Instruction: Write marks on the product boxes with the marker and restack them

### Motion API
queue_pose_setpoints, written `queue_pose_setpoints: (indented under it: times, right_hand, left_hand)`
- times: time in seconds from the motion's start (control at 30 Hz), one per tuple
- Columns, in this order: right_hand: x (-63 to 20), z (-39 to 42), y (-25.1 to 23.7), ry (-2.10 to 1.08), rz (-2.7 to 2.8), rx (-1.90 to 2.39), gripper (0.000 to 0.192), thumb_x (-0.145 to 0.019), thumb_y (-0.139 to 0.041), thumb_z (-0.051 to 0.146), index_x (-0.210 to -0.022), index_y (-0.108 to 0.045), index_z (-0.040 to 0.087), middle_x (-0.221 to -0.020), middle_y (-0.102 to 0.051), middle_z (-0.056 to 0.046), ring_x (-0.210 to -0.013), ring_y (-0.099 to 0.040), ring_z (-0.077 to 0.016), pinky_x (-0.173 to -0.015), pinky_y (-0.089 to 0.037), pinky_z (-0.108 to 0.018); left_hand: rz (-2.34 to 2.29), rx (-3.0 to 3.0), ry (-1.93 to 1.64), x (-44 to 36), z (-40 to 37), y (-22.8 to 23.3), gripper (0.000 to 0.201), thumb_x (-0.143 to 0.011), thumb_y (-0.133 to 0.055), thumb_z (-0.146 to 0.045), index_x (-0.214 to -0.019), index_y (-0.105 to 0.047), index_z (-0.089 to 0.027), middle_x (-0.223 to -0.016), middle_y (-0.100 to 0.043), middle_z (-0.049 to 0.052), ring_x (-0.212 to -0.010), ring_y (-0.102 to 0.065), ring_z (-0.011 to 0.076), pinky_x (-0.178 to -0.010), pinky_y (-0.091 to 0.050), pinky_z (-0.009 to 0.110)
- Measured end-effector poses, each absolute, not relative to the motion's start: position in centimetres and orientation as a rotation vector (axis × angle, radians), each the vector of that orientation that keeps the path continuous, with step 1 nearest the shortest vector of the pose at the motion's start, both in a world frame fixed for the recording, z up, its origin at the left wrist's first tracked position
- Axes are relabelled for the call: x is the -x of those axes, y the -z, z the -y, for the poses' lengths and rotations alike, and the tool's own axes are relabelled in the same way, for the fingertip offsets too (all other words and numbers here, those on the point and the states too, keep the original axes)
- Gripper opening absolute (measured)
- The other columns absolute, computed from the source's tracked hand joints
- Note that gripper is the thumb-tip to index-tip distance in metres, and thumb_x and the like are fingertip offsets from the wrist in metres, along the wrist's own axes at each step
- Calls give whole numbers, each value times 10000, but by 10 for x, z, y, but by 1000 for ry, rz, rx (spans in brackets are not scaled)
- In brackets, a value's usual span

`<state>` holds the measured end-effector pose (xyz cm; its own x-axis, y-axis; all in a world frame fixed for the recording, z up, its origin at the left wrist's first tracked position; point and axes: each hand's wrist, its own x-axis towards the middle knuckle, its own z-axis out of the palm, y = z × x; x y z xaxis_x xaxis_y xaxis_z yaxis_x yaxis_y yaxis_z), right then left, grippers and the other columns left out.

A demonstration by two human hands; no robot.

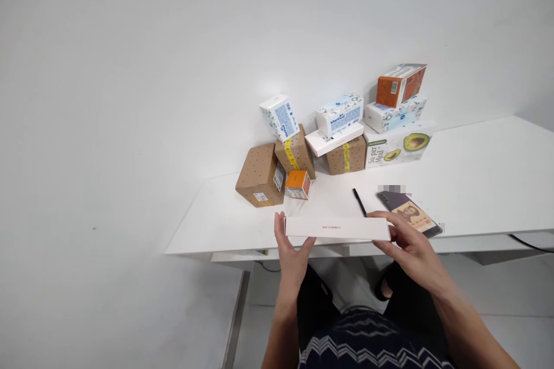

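Note:
A long, flat white box (337, 229) with small red print on its narrow side is held level over the front edge of the table. My left hand (292, 256) grips its left end, thumb below and fingers at the end face. At the other end, my right hand (409, 248) closes on the corner, with fingers above and thumb beneath. Just beyond the box lie a black pen (359, 203) and a dark phone (409, 213) with a picture on its back. A small orange-topped box (298, 183) stands past my left hand.
Brown dotted cartons (255, 179) stand at the back left of the white table (489, 179). Manhua tissue packs (341, 115) and another flat white box (333, 139) are stacked beside them. An avocado-print box (396, 150) carries a tissue pack and an orange box (392, 89). A wall rises behind.

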<state>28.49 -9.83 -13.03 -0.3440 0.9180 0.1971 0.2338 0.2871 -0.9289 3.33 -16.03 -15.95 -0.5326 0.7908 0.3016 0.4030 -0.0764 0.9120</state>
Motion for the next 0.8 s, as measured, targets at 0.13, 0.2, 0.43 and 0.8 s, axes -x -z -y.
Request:
queue_pose_setpoints:
  times: [0.13,0.2,0.43,0.8]
  right_hand:
    - [-280,96,132,-1314,1512,927,349,-834,-640,386,-1163,-579,288,-1027,-644,-44,-835,-626,-191,-600,-512,-248]
    - [-275,95,135,-1384,1433,900,345,-826,-650,386,-1151,-578,293,-978,-633,-32,-742,-602,-160,-546,-495,-236]
    - [-266,90,159,-1529,1405,917,418,-851,-613,420,-1230,-517,273,-1057,-608,-45,-612,-556,-114,-617,-525,-308]
    - [-263,97,152,-1181,1716,1039,542,-874,-586,388,-1381,-419,291,-974,-612,-47,-667,-589,-144,-604,-527,-298]
  left_hand:
    - [-1529,-991,-1671,-37,157,168,837,-743,-715,-449,-1443,-294,-267,-1439,-458,152,-1260,-524,255,-994,-482,389]
    - [-1385,-851,-1676,-40,157,169,724,-704,-739,-482,-1331,-471,-237,-1300,-593,137,-1172,-589,266,-947,-515,418]
    - [-1195,-714,-1705,-47,159,157,479,-665,-779,-431,-1080,-657,-225,-1046,-721,73,-980,-668,254,-860,-546,447]
    - [-1593,-1300,-1549,-51,168,132,364,-802,-661,-282,-1141,-568,-188,-1149,-635,85,-1067,-612,206,-904,-499,311]
